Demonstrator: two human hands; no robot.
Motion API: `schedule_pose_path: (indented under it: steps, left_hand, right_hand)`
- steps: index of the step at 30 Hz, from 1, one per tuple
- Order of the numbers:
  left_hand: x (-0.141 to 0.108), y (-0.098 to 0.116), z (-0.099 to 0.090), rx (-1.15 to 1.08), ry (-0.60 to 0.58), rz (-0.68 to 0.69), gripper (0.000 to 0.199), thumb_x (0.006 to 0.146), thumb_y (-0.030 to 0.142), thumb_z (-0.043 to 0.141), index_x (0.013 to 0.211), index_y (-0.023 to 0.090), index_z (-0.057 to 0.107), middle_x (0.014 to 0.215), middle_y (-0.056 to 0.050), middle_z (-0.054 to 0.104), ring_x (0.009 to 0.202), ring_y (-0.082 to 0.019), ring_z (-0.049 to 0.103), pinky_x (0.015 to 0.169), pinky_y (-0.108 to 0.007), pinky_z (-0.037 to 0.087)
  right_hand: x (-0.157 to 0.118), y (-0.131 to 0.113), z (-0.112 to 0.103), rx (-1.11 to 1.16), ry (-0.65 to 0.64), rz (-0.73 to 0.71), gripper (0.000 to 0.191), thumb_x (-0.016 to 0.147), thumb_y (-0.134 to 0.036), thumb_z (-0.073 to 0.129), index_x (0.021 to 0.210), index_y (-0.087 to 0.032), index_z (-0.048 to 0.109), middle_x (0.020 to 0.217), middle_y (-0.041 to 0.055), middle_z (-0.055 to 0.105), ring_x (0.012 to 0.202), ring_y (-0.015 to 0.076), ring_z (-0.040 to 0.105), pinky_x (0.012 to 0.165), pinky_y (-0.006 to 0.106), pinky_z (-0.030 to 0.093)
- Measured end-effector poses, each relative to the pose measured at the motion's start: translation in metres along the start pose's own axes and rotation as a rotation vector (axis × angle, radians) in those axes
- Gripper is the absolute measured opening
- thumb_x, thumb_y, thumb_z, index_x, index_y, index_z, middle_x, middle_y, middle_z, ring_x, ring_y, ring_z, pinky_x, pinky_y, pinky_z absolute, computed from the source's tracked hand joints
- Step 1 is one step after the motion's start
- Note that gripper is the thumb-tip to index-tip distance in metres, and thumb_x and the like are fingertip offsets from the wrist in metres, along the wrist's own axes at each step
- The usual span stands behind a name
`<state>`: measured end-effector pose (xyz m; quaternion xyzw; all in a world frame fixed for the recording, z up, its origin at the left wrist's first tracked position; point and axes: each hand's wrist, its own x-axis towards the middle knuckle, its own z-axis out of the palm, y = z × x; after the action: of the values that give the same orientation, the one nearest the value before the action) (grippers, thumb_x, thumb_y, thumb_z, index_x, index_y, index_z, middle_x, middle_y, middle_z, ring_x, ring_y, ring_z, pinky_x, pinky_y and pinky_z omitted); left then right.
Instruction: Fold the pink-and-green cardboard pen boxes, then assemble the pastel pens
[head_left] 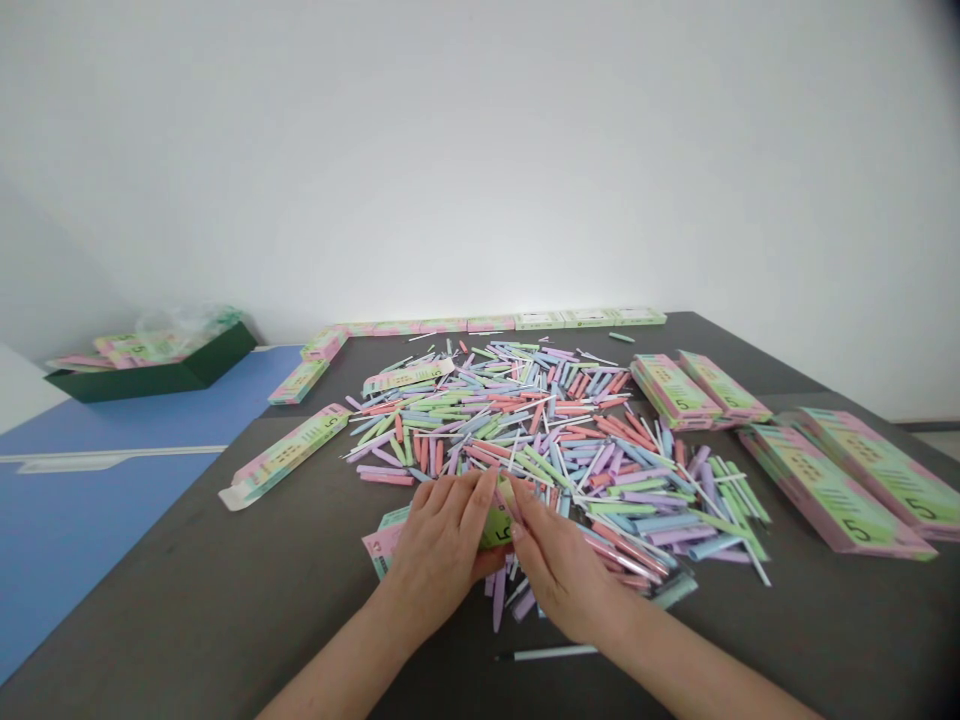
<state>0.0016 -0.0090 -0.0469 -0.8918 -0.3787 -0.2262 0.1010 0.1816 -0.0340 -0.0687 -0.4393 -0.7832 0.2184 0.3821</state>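
1. Fingers first, from my head-cam feed. The left hand (439, 548) has its fingers (459, 503) pressed together over a green carton (495, 530). The right hand (559, 568) has its fingertips (519, 520) pinching the same carton from the other side. The contact points are partly hidden.
2. Carton sits between both hands, just above the table. My read: two-sided hold keeps it steady, since it looks thin and light. Printed side is mostly covered, so I can't read it.
3. Under the left hand, a pink-and-green carton (384, 545) lies flat, partly covered by the wrist side of the hand.
4. Right next to the hands is a big loose pile of pastel pens (517, 430), mixed colours, pointing all ways. Its near edge reaches the hands, so they work within easy reach of it.
5. A stray pen (544, 653) lies on the table below the right hand.
6. Flat cartons printed with a 5 (829, 490) are stacked right of the pile. Another carton (289, 455) lies left, flap open. More line the far edge of the dark table (187, 580).
7. Further left, a dark green tray (150, 365) holds more cartons, on a blue surface (82, 530).
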Motion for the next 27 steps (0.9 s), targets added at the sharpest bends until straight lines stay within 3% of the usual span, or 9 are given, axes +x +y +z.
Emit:
schedule_pose_path:
  steps: [7, 12, 17, 22, 27]
  left_hand:
    - [0.0009, -0.0012, 0.0018, 0.021, -0.012, 0.014, 0.060, 0.087, 0.036, 0.058, 0.137, 0.008, 0.040, 0.119, -0.017, 0.062, 0.103, -0.030, 0.056, 0.085, -0.043, 0.040]
    - [0.0012, -0.0023, 0.0007, 0.006, -0.011, 0.005, 0.058, 0.088, 0.029, 0.055, 0.140, 0.011, 0.037, 0.122, -0.017, 0.061, 0.109, -0.031, 0.054, 0.090, -0.044, 0.039]
    - [0.0013, -0.0046, 0.0003, -0.027, 0.019, 0.021, 0.061, 0.088, 0.038, 0.056, 0.139, 0.011, 0.037, 0.121, -0.018, 0.061, 0.108, -0.031, 0.055, 0.089, -0.044, 0.039]
    - [0.0006, -0.0061, 0.0008, -0.005, 0.030, 0.043, 0.058, 0.089, 0.038, 0.056, 0.136, 0.008, 0.041, 0.120, -0.018, 0.063, 0.106, -0.030, 0.056, 0.087, -0.043, 0.040]
    - [0.0021, -0.0061, -0.0025, -0.013, -0.006, 0.052, 0.062, 0.084, 0.035, 0.065, 0.135, 0.009, 0.043, 0.124, -0.017, 0.062, 0.110, -0.030, 0.055, 0.091, -0.043, 0.038]
  right_hand:
    - [-0.0014, -0.0062, 0.0079, -0.227, -0.083, 0.034, 0.075, 0.093, -0.023, 0.043, 0.155, -0.011, 0.003, 0.143, 0.0239, 0.047, 0.119, 0.0353, 0.059, 0.090, 0.052, 0.054]
    - [-0.0043, -0.0064, 0.0094, -0.233, -0.058, -0.012, 0.083, 0.093, -0.025, 0.044, 0.153, -0.008, -0.011, 0.150, 0.0270, 0.035, 0.128, 0.0345, 0.052, 0.097, 0.049, 0.051]
    - [-0.0021, -0.0075, 0.0052, -0.231, -0.017, -0.023, 0.071, 0.095, -0.024, 0.039, 0.155, -0.013, 0.002, 0.147, 0.0220, 0.043, 0.133, 0.0315, 0.046, 0.101, 0.050, 0.048]
    - [-0.0010, -0.0066, 0.0077, -0.208, -0.029, -0.054, 0.073, 0.092, -0.022, 0.045, 0.154, -0.013, 0.009, 0.148, 0.0194, 0.043, 0.136, 0.0293, 0.042, 0.106, 0.047, 0.044]
    - [0.0025, -0.0033, 0.0027, -0.160, 0.020, -0.058, 0.063, 0.092, -0.022, 0.046, 0.151, -0.015, 0.024, 0.137, 0.0181, 0.054, 0.124, 0.0279, 0.054, 0.099, 0.045, 0.049]
